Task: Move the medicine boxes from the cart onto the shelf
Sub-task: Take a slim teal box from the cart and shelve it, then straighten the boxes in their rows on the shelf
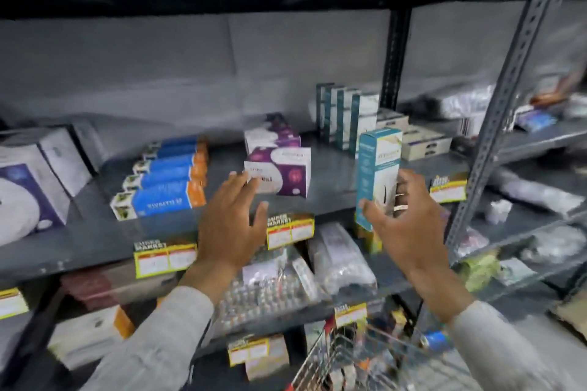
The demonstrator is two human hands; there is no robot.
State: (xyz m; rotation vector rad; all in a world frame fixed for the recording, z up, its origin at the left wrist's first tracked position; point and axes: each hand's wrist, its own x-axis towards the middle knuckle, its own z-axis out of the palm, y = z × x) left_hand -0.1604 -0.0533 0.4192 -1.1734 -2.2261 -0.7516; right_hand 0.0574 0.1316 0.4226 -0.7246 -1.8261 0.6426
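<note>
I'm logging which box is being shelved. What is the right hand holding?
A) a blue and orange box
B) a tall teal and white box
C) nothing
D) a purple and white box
B: the right hand grips the tall teal and white box upright at the shelf's front edge.

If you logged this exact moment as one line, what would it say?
right hand: holds tall teal-and-white box upright at grey metal shelf edge | left hand: open, empty, by purple-and-white box

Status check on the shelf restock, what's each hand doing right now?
Right hand holds tall teal box upright at shelf edge. Left hand open, empty, fingertips at purple-and-white box. Bare spot behind teal box, matching teal boxes farther back.
</note>
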